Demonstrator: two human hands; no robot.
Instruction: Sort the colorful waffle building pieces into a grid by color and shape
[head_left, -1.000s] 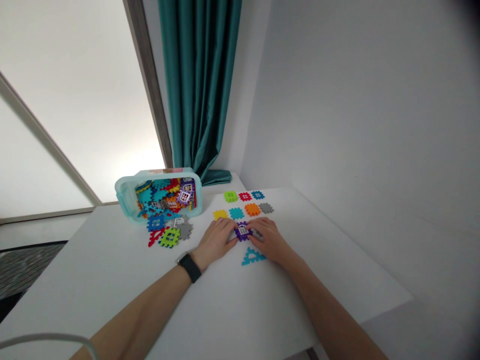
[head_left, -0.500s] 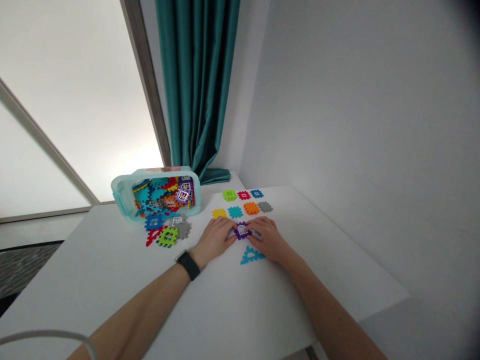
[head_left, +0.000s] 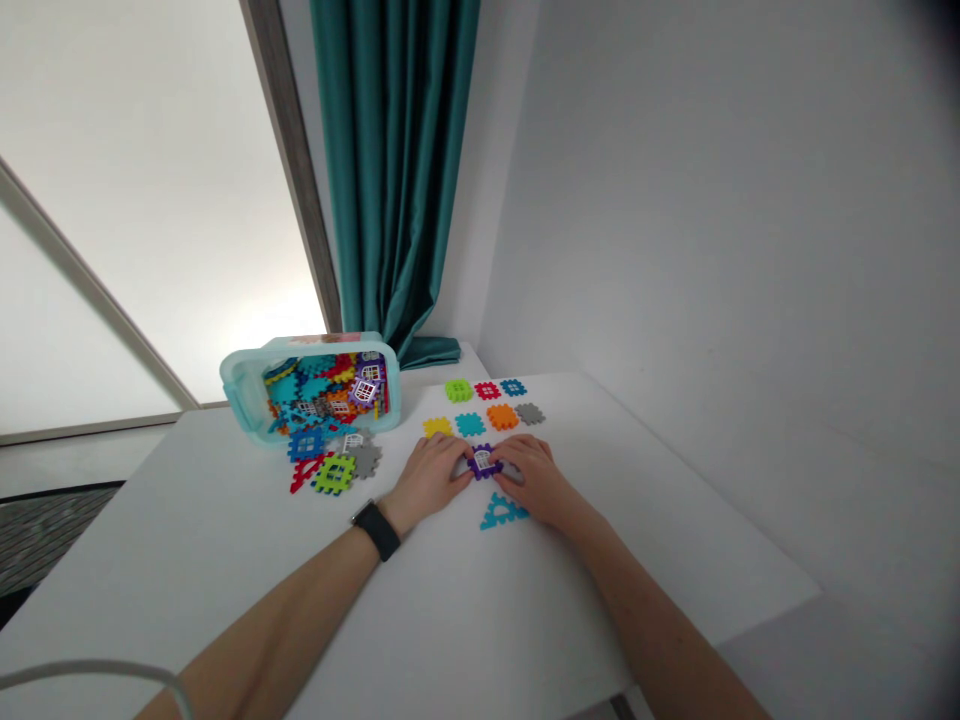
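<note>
**My left hand [head_left: 426, 480] and right hand [head_left: 537, 480] stay clamped on the purple piece [head_left: 484, 461]**

Hardly anything has changed in the last second: my hands are still together, pinching from either side, and only my view has drifted a little. The purple piece sits on the bench [head_left: 487, 620] between my fingers. A grey piece [head_left: 511, 470] lies against it, half under my right hand, but I can't tell if they're joined.

At 6 o'clock from my hands lies a teal triangle [head_left: 499, 513]. At 12, small pieces sit in two rows: green [head_left: 459, 390], red [head_left: 487, 390] and blue [head_left: 514, 387] behind yellow [head_left: 438, 427], teal [head_left: 470, 424], orange [head_left: 502, 416] and grey [head_left: 530, 413]. At 10, a tipped tub [head_left: 240, 385] holds more; loose ones [head_left: 334, 473] lie at 9.
</note>
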